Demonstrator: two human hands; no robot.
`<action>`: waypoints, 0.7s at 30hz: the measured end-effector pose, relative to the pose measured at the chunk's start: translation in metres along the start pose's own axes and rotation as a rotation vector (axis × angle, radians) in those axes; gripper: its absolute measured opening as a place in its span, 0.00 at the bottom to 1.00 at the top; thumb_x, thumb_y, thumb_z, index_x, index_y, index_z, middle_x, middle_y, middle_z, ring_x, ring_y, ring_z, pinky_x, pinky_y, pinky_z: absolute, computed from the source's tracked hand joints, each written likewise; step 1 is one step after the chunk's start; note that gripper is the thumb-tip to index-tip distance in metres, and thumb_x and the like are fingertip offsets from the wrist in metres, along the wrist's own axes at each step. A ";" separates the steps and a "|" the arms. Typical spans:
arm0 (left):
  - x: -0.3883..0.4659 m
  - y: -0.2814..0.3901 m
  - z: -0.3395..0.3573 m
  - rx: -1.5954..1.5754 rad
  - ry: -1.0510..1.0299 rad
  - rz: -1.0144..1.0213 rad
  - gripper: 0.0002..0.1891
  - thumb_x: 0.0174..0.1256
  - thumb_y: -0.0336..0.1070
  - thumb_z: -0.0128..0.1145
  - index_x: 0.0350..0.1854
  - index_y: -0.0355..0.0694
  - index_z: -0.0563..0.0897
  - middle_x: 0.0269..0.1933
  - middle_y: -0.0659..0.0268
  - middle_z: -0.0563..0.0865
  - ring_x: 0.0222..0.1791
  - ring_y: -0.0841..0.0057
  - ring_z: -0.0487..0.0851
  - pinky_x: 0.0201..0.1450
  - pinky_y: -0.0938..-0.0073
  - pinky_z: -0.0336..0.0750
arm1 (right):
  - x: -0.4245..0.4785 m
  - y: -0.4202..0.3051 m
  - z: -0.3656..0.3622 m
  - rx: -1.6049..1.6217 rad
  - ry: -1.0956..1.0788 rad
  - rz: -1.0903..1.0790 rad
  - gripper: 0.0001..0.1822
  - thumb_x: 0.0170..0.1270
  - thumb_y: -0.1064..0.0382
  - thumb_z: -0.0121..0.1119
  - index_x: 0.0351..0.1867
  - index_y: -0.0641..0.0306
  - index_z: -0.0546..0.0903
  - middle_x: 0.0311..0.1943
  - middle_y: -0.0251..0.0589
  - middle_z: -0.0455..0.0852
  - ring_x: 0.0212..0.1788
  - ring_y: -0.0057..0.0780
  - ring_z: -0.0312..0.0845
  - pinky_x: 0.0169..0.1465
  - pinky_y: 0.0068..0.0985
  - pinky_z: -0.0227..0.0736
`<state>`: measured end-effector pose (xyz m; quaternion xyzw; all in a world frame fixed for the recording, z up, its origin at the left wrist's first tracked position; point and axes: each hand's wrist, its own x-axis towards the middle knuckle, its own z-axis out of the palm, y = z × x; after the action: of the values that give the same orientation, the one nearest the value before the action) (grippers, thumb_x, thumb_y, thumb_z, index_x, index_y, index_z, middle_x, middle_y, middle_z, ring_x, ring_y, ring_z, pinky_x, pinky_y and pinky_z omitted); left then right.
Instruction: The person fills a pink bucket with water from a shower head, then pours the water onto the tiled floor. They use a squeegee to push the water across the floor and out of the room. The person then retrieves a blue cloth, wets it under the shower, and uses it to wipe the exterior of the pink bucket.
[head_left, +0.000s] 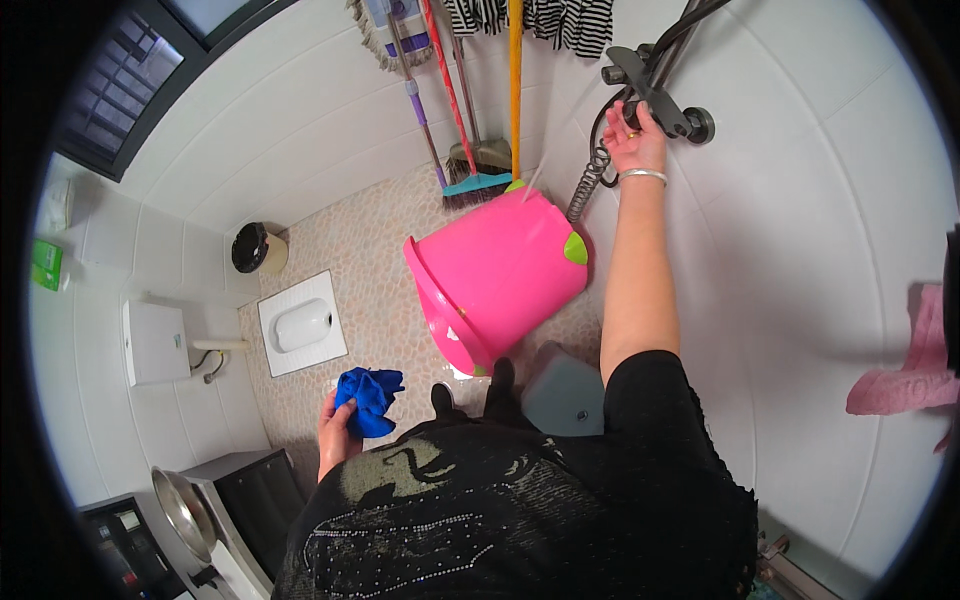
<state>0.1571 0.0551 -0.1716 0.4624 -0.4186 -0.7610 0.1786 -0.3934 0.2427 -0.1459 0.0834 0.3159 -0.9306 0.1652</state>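
My right hand (636, 141) reaches up to the wall and grips the knob of a dark shower mixer (654, 99). A thin stream of water (553, 142) arcs from the mixer and lands on a large pink plastic tub (502, 262). The tub lies tipped over, outer wall facing up, with green pieces at its base and its rim towards the lower left. Low on the left, my left hand (337, 431) holds a crumpled blue cloth (369, 401) beside my body, apart from the tub.
Brooms (476, 184), a dustpan (491, 154) and a mop (397, 34) lean at the far wall. A squat toilet (300, 322) is set in the pebble-patterned floor near a bin (259, 249). By my feet stands a grey plastic stool (564, 394). A coiled hose (589, 184) hangs below the mixer.
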 end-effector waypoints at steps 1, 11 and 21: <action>-0.002 0.000 -0.001 -0.002 -0.001 0.001 0.18 0.59 0.25 0.49 0.54 0.35 0.71 0.48 0.60 0.80 0.47 0.70 0.79 0.53 0.68 0.72 | 0.000 0.000 0.001 -0.004 0.007 -0.001 0.16 0.58 0.55 0.62 0.42 0.62 0.75 0.40 0.39 0.80 0.43 0.35 0.75 0.40 0.31 0.66; 0.000 0.003 0.006 -0.068 -0.053 -0.056 0.18 0.61 0.26 0.50 0.54 0.36 0.72 0.49 0.61 0.79 0.50 0.70 0.77 0.56 0.67 0.70 | -0.043 0.021 -0.017 -0.228 -0.045 0.065 0.22 0.58 0.58 0.60 0.50 0.67 0.69 0.49 0.50 0.78 0.41 0.38 0.77 0.38 0.34 0.71; 0.015 0.013 0.000 -0.004 -0.265 -0.197 0.20 0.61 0.29 0.50 0.57 0.38 0.71 0.53 0.61 0.78 0.54 0.69 0.75 0.59 0.66 0.68 | -0.278 0.034 -0.291 -2.030 0.378 0.247 0.20 0.54 0.54 0.57 0.45 0.63 0.77 0.41 0.50 0.81 0.45 0.47 0.76 0.49 0.36 0.71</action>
<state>0.1480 0.0376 -0.1700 0.3962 -0.3895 -0.8301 0.0472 -0.1069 0.4668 -0.3215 0.0813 0.9606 -0.1755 0.1997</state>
